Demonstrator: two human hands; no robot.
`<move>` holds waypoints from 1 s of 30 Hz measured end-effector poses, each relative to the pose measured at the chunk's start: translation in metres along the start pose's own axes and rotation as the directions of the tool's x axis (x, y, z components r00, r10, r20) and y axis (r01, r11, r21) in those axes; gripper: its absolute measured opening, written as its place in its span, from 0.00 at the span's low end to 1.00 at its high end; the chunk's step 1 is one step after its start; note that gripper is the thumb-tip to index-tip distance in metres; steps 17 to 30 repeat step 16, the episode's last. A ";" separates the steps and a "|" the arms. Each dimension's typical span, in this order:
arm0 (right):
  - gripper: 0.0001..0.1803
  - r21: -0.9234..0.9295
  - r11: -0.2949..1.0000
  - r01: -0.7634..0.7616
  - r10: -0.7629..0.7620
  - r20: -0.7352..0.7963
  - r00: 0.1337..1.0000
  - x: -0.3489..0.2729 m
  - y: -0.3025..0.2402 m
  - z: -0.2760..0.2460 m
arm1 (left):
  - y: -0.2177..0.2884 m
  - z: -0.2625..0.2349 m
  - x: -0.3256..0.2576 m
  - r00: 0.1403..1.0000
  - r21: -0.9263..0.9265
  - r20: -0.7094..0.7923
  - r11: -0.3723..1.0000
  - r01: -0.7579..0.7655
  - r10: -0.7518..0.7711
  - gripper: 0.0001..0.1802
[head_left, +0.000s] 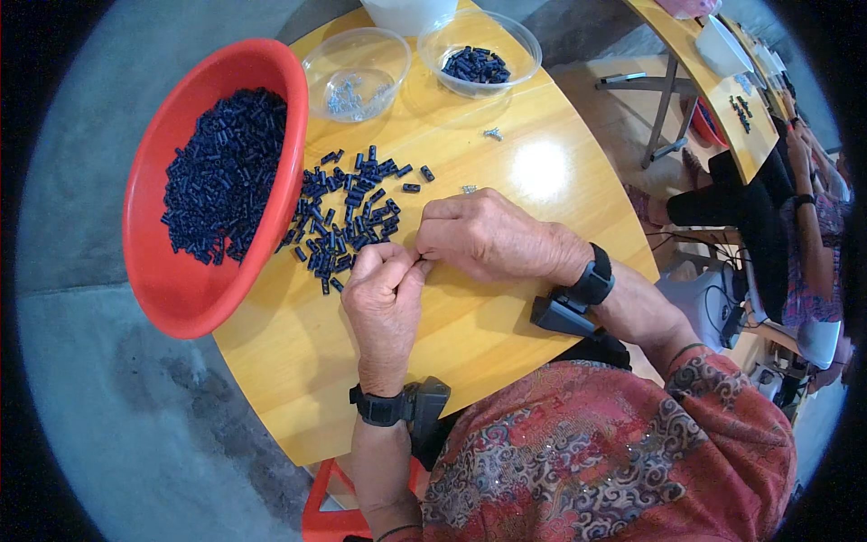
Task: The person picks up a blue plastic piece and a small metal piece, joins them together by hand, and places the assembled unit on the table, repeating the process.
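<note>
My left hand point(386, 289) and my right hand point(488, 235) meet over the wooden table point(488, 334), thumbs and fingertips pinched together. Between the fingertips is something small and dark, mostly hidden by the fingers. Just beyond my left hand spreads a loose pile of small dark-blue cylindrical pieces point(357, 212). A few tiny silvery parts point(469, 189) lie past my right knuckles, with another small cluster point(492, 134) farther off. On the left, a large red basin point(181, 298) leans toward the pile, holding a great many of the same dark pieces.
At the far edge stand a clear bowl point(327, 56) with small silvery parts, a clear bowl point(528, 47) with dark pieces, and a white container point(411, 14). To the right, another person point(817, 244) sits at a second table point(673, 36). A red stool point(325, 510) shows below.
</note>
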State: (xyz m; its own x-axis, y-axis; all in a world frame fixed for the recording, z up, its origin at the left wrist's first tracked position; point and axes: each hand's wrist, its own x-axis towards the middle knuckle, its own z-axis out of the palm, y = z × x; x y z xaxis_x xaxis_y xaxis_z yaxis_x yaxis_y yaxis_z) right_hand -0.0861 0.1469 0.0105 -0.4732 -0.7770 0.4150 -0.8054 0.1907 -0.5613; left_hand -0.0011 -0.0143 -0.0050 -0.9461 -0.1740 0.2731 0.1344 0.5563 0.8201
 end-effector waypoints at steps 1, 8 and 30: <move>0.06 -0.001 1.000 -0.011 0.011 0.010 1.000 0.000 0.000 0.000 | 0.000 0.000 0.000 1.000 -0.001 0.000 1.000 0.001 -0.001 0.08; 0.07 -0.014 1.000 0.005 -0.005 0.011 1.000 0.002 -0.002 0.001 | -0.001 -0.003 -0.002 0.999 0.017 0.038 0.999 0.036 -0.036 0.08; 0.08 -0.088 0.996 0.008 -0.005 0.032 0.999 0.003 -0.007 0.004 | 0.003 -0.003 -0.003 0.995 -0.047 0.034 0.994 0.095 -0.093 0.09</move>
